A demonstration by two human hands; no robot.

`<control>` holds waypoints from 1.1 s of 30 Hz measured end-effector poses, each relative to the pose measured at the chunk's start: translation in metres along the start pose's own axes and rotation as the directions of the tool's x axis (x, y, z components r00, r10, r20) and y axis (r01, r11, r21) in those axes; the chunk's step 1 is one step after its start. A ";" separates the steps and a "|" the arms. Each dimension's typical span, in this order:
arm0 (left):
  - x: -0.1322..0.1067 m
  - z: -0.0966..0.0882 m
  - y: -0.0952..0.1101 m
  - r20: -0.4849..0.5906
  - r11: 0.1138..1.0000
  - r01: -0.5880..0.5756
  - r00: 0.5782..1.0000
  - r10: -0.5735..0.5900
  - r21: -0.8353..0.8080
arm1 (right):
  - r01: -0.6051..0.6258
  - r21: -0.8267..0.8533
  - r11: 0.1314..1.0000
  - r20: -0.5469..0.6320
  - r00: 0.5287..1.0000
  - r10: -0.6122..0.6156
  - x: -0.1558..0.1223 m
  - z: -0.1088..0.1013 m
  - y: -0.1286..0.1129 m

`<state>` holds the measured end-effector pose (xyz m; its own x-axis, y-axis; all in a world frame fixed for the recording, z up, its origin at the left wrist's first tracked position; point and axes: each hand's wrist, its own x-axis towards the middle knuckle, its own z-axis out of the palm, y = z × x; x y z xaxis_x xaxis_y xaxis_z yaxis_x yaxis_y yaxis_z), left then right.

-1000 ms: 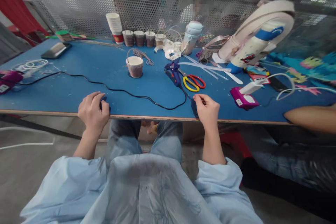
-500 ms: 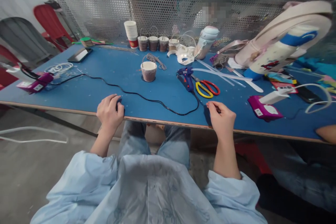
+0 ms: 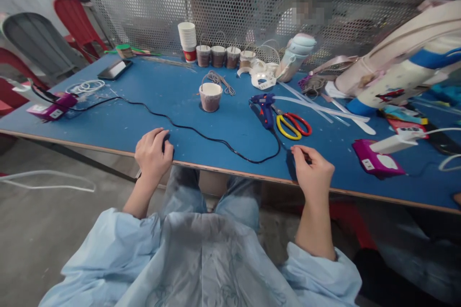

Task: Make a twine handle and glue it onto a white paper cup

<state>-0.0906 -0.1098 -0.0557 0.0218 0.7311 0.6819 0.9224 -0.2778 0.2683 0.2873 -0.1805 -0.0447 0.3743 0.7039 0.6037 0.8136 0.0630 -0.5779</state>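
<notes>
My left hand (image 3: pixel 153 151) rests on the front edge of the blue table (image 3: pixel 151 91), its fingers curled in with nothing visible in them. At the edge further right, my right hand (image 3: pixel 312 168) is closed in a pinch; whatever it may hold is too small to make out. Just beyond it lie a blue glue gun (image 3: pixel 264 108) and scissors (image 3: pixel 300 125) with one yellow and one red handle. A paper cup (image 3: pixel 210 100) with a brownish-pink outside and a thin handle stands upright mid-table, apart from both hands. Behind the cup is a coil of grey cord (image 3: pixel 221 80).
A black cable (image 3: pixel 194 129) crosses the table. Along the back stand stacked paper cups (image 3: pixel 187 41), several handled cups (image 3: pixel 218 57), a white mask (image 3: pixel 264 79) and a bottle (image 3: pixel 297 55). Purple power blocks sit left (image 3: pixel 52 108) and right (image 3: pixel 378 159). White strips (image 3: pixel 320 105) lie behind the scissors.
The view has shifted slightly, so the table's things appear further right. My hands keep nearly the same pose at the edge; the cup and glue gun stay in place.
</notes>
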 end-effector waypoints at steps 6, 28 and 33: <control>0.000 0.001 0.001 0.019 1.000 0.019 1.000 -0.019 -0.001 | 0.042 -0.025 0.999 -0.010 0.999 -0.043 0.001 -0.001 -0.004; 0.165 0.091 0.028 0.614 0.622 0.488 0.789 -0.014 -0.612 | -0.148 0.303 0.942 0.627 0.775 -0.080 0.107 0.110 -0.117; 0.163 0.092 0.033 0.621 0.587 0.475 0.781 0.062 -0.656 | -0.141 0.402 0.905 0.622 0.767 -0.157 0.120 0.165 -0.124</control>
<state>-0.0209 0.0576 0.0024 0.3133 0.9412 0.1268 0.2988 -0.2244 0.9276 0.1583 0.0125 0.0087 -0.1169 0.9702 0.2121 0.5050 0.2420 -0.8285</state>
